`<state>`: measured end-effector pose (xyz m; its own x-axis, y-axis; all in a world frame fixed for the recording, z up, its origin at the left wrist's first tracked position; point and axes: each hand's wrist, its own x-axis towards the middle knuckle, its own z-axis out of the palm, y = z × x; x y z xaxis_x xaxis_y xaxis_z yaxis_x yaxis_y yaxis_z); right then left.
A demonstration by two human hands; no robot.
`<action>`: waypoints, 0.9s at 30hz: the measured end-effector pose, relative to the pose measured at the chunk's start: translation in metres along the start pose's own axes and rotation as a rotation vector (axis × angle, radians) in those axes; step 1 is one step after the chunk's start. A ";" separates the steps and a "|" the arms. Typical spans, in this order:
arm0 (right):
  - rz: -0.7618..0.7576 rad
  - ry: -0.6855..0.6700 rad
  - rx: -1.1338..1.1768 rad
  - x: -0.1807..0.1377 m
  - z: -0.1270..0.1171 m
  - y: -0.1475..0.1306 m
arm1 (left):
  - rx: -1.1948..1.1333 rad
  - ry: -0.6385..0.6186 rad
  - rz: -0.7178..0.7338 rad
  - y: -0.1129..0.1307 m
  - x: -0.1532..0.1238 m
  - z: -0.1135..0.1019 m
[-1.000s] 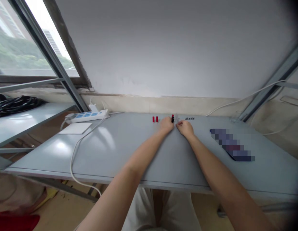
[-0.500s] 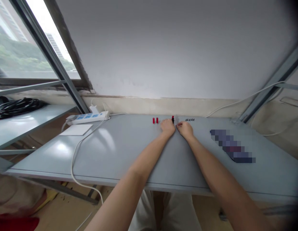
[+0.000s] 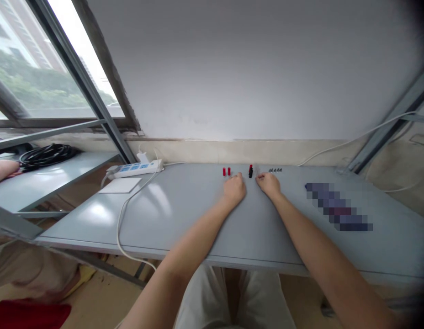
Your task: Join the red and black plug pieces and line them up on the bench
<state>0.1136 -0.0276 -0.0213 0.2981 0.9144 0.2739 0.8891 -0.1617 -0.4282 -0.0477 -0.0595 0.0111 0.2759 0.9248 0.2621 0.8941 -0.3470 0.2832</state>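
Note:
Near the back of the grey table, a small black object (image 3: 251,174) stands with a red cylinder (image 3: 251,167) just behind it. My left hand (image 3: 235,186) rests to their left, its fingers curled closed; what is in them, if anything, is hidden. On the other side, my right hand (image 3: 268,183) is pinched together low over the table, and I cannot make out what its fingertips hold. A blurry, see-through item (image 3: 257,169) shows just behind those fingertips. Two red cylinders (image 3: 226,171) stand upright side by side beyond my left hand.
Several small dark pieces (image 3: 275,170) lie in a row at the back right. A pixelated dark blue item (image 3: 338,208) lies farther right. Leftward are a power strip (image 3: 136,168), a white flat board (image 3: 120,185) and a trailing cable (image 3: 119,224). Another person's arm (image 3: 4,170) reaches over the neighbouring shelf.
My left hand has drawn back from the black object, which now shows more fully. My right hand stays pinched in about the same place. The view has turned slightly left.

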 end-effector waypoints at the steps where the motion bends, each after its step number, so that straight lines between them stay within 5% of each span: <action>1: 0.000 0.001 0.001 0.000 0.000 0.000 | -0.017 0.000 -0.022 -0.003 -0.002 -0.002; 8: -0.026 0.003 -0.018 -0.002 -0.002 0.001 | -0.085 0.021 -0.131 -0.021 0.004 -0.008; 20: -0.058 -0.065 -0.167 -0.010 -0.018 -0.001 | -0.090 0.104 -0.118 -0.033 0.016 0.001; 27: -0.049 -0.037 -0.115 -0.014 -0.022 -0.010 | -0.576 0.129 -0.215 -0.030 0.019 0.005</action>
<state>0.1082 -0.0466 -0.0019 0.2427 0.9348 0.2594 0.9369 -0.1565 -0.3126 -0.0670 -0.0304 0.0029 0.0342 0.9693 0.2436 0.5813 -0.2175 0.7841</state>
